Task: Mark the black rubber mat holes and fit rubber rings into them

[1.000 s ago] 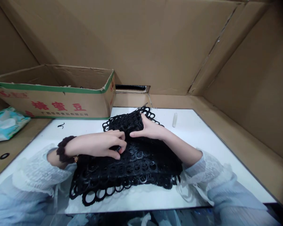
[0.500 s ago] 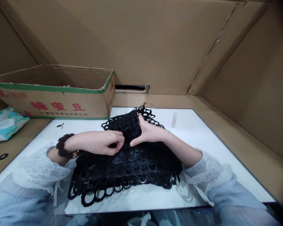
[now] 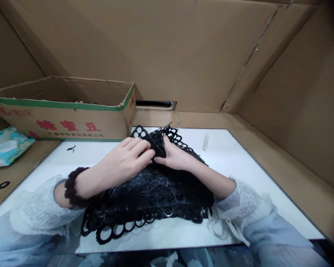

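Observation:
A stack of black sheets punched with round holes lies on the white tabletop in front of me. Its upper part is bunched and folded up between my hands. My left hand is closed on the folded edge of the black perforated sheet, its fingertips partly hidden. From the right, my right hand grips the same bunched part, with its thumb on the near side and the other fingers out of sight behind. A flap with large holes sticks up beyond my left knuckles.
An open cardboard box stands at the back left, a tissue pack beside it. A small clear piece lies right of the sheets. On the left are a black scrap and a black ring. Cardboard walls enclose the table.
My left hand has moved up and away from me onto the bunched part, which is now folded more tightly. My right hand stays nearly in place.

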{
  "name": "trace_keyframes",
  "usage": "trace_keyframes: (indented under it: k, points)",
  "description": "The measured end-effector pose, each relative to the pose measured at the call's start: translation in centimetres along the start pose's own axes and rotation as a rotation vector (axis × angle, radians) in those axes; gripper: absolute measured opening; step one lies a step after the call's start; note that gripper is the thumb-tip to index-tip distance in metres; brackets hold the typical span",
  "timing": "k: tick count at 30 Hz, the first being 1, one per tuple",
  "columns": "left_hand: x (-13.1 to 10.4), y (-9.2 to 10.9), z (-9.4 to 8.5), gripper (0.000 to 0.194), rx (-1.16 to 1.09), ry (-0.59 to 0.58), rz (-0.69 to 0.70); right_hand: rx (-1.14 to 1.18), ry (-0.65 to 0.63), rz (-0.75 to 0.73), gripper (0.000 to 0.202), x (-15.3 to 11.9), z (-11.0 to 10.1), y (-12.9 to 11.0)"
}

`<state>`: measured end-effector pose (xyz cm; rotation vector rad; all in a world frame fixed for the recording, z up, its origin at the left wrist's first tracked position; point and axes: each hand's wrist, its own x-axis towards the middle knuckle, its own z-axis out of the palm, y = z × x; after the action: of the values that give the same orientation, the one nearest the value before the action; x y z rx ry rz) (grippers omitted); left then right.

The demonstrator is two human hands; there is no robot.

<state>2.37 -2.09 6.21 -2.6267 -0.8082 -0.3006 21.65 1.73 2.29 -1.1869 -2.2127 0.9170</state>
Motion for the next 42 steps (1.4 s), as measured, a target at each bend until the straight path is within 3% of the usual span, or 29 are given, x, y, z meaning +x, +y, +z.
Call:
trace_keyframes:
  k: [2, 5, 9, 11, 16, 21, 25, 27, 28, 34, 37, 41, 42]
  points:
    - [-0.5, 0.1, -0.1, 0.017, -0.168, -0.111, 0.026, 0.010, 0.013, 0.028, 0.090, 0.1, -0.2, 0.1]
    - [-1.3, 0.1, 0.5, 0.018, -0.350, -0.378, 0.050, 0.004, 0.003, 0.075, 0.095, 0.2, -0.4, 0.1]
    - [-1.7, 0.2, 1.2, 0.009, -0.407, -0.474, 0.044, 0.012, -0.013, 0.084, 0.098, 0.2, -0.3, 0.2]
    - [-1.6, 0.5, 0.9, 0.003, -0.380, -0.459, 0.064, 0.021, -0.014, 0.081, 0.099, 0.2, -0.2, 0.2]
    - [-1.2, 1.5, 0.2, 0.013, -0.242, -0.386, 0.112, 0.069, -0.056, 0.107, 0.109, 0.1, -0.6, 0.4]
    - [-0.3, 0.9, 0.9, 0.017, 0.111, -0.174, 0.002, 0.115, -0.229, -0.011, 0.134, -0.1, -1.1, 0.3]
    - [0.1, 0.2, 1.0, 0.020, 0.223, 0.038, 0.006, 0.058, -0.163, -0.003, 0.113, -0.1, -0.8, -0.1]
    - [0.0, 0.2, 0.6, 0.017, 0.151, 0.123, 0.007, 0.056, -0.118, 0.055, 0.100, 0.0, -0.8, -0.2]
    - [-0.2, 0.3, 0.3, 0.016, 0.084, 0.113, 0.009, 0.059, -0.106, 0.076, 0.098, 0.1, -0.8, -0.2]
    - [-1.4, 1.6, -0.3, 0.039, -0.340, -0.432, 0.160, 0.080, -0.093, 0.114, 0.096, 0.3, -0.9, 0.0]
    - [-1.8, 2.0, -0.3, 0.025, -0.349, -0.495, 0.129, 0.082, -0.088, 0.125, 0.098, 0.3, -0.9, -0.1]
    - [-2.2, 1.7, -0.6, 0.003, -0.400, -0.470, 0.126, 0.067, -0.101, 0.134, 0.100, 0.2, -0.9, -0.2]
    - [-2.3, 1.6, -0.7, 0.006, -0.400, -0.464, 0.128, 0.063, -0.106, 0.136, 0.101, 0.2, -0.9, -0.1]
